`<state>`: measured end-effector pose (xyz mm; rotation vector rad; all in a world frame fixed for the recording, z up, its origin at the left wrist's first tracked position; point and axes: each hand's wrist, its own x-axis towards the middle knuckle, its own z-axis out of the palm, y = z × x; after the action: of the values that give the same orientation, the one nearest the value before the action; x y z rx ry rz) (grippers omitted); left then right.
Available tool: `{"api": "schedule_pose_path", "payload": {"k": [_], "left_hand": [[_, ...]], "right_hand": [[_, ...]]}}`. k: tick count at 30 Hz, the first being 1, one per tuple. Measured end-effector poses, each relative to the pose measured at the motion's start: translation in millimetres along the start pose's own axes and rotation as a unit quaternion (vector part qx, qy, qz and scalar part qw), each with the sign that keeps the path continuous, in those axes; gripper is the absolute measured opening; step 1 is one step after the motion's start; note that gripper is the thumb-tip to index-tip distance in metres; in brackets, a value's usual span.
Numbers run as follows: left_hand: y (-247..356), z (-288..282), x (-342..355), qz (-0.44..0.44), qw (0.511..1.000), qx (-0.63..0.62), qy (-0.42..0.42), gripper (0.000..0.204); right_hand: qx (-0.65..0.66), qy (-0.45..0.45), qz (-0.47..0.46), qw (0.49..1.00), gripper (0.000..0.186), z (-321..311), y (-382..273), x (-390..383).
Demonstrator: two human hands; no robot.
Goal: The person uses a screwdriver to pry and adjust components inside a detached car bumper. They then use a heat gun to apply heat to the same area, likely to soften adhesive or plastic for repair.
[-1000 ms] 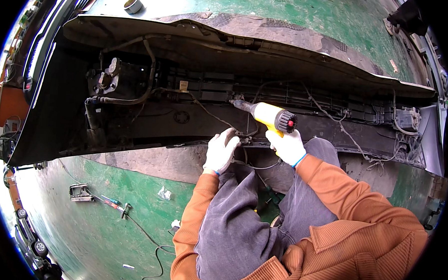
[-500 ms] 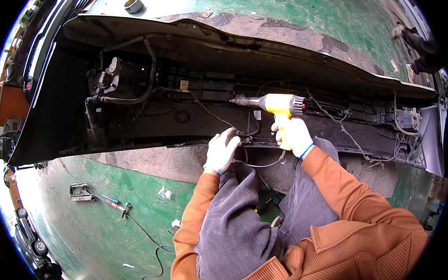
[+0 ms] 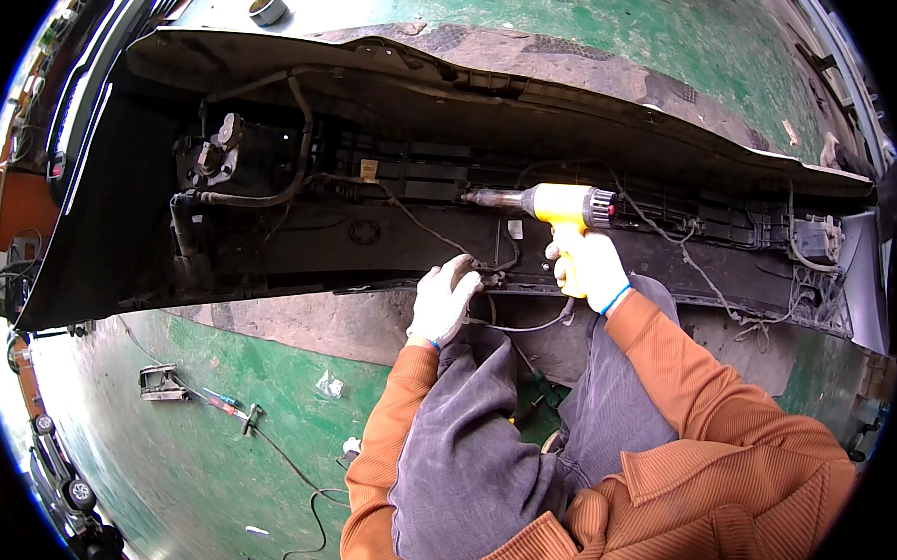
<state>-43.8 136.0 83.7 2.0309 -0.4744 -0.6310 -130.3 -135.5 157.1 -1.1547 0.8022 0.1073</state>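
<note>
A yellow heat gun (image 3: 563,204) with a long metal nozzle is in my gloved right hand (image 3: 591,267), fingers wrapped round its handle. Its nozzle points left across the dark inner side of a car bumper (image 3: 410,248), close to the black slatted grille section (image 3: 429,173). My left hand (image 3: 443,302), in a white glove, lies at the bumper's near edge, beside a thin wire (image 3: 421,223). Its fingers are stretched forward with the thumb apart, and nothing shows in them; the fingertips are partly lost against the dark edge.
The bumper lies across a worn mat (image 3: 296,325) on a green floor (image 3: 201,449). At lower left are a small dark metal frame (image 3: 165,384), a corded tool (image 3: 250,419) and a clear plastic bag (image 3: 331,384). A roll of tape (image 3: 267,11) sits beyond the bumper.
The heat gun and my right hand have shifted very slightly. My left hand stays in place. The other person at the far right has mostly moved out of view.
</note>
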Motion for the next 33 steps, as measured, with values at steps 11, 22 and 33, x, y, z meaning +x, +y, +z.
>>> {"api": "schedule_pose_path", "payload": {"k": [11, 22, 33], "left_hand": [[-3, 2, 1, -0.001, 1.0, 0.007, -0.002, 0.055], [-1, 1, 1, -0.002, 1.0, 0.01, -0.007, 0.056], [-8, 2, 0, 0.001, 1.0, 0.007, 0.004, 0.055]], "right_hand": [[0.008, -0.012, 0.014, 1.0, 0.027, -2, 10, 9], [0.075, 0.002, 0.049, 0.996, 0.022, 4, -3, 2], [0.075, -0.003, 0.042, 0.996, 0.019, 8, -5, 1]]}}
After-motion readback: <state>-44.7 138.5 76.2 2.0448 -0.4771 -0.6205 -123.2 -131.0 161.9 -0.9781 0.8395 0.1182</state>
